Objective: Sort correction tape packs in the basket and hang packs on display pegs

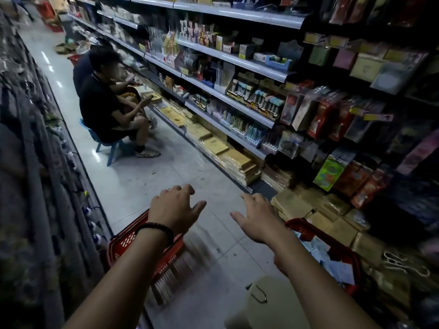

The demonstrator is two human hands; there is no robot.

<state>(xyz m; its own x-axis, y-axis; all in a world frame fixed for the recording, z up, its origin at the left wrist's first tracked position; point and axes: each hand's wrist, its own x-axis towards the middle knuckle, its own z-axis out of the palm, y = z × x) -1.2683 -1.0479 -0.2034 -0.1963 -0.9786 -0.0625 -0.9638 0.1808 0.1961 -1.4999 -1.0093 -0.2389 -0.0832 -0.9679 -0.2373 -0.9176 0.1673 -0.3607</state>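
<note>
My left hand is stretched forward above a red basket on the floor at the lower left, fingers spread and holding nothing. My right hand reaches forward just left of a second red basket, which holds several pale blue and white packs. It is also open and holds nothing. Packs hang on display pegs on the dark rack at the right. A black bead bracelet sits on my left wrist.
Two people sit on low blue stools in the aisle ahead, facing the shelves on the right. Stacks of yellow notebooks lie along the shelf foot and floor. A dark rack lines the left side. A round beige stool is below me.
</note>
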